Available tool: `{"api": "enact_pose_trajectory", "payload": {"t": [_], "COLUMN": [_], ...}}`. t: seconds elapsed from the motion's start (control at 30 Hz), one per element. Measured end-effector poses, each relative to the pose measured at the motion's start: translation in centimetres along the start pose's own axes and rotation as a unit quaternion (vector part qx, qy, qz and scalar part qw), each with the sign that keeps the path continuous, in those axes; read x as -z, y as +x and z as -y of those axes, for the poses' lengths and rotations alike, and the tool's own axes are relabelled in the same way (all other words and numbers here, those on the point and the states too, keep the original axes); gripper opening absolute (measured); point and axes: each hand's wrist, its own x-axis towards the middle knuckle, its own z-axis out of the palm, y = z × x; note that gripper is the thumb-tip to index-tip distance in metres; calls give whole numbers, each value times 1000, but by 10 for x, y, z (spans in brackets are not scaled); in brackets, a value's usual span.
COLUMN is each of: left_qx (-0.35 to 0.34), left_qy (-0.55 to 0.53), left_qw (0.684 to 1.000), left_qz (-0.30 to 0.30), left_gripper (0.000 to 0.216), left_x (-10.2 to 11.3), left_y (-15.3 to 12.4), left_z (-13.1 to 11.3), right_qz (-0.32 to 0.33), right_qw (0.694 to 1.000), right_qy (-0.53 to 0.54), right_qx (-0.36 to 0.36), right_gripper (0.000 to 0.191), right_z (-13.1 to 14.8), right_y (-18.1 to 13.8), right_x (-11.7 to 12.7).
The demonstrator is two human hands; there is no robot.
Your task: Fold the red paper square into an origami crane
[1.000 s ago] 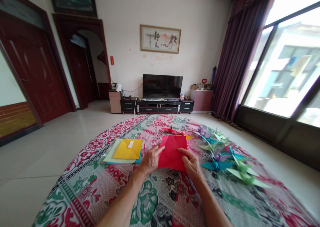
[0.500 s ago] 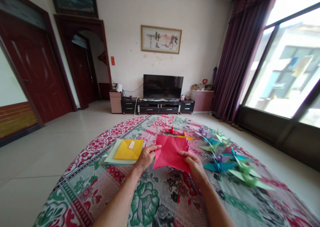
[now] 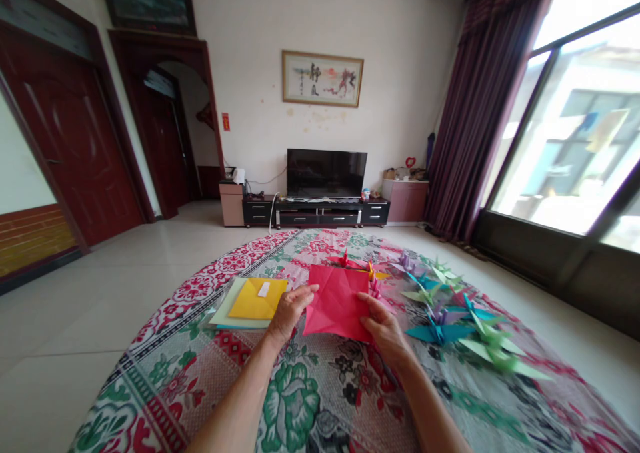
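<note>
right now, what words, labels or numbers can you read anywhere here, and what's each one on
"静" (probably), upper large character in the framed picture on the wall; the rest of its writing is too blurred.
Red tag beside the doorway: too small to read.
White slip on the yellow paper: nothing legible.
Red paper in the left hand and right hand: no print.

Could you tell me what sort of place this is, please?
Probably a home living room: a television stands on a low cabinet, a framed picture hangs above it, and long curtains hang beside a large window.
</note>
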Motion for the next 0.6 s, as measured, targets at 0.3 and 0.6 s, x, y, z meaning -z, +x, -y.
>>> {"api": "enact_pose_trajectory", "payload": {"t": [0.3, 0.6], "left_qx": [-6, 43], "left_qy": [18, -21], "left_qw": [999, 999], "left_qz": [-27, -25], "left_gripper": [41, 49], "left_x": [-2, 2], "left_y": [2, 3], "left_z": [3, 9], "right_qz": [17, 25], "right_qw": [1000, 1000], "right_qy": [-17, 13], "right_qx": [0, -11], "right_gripper": [50, 52], "right_z": [-2, -3], "right_y": [0, -1], "right_x": [2, -3]}}
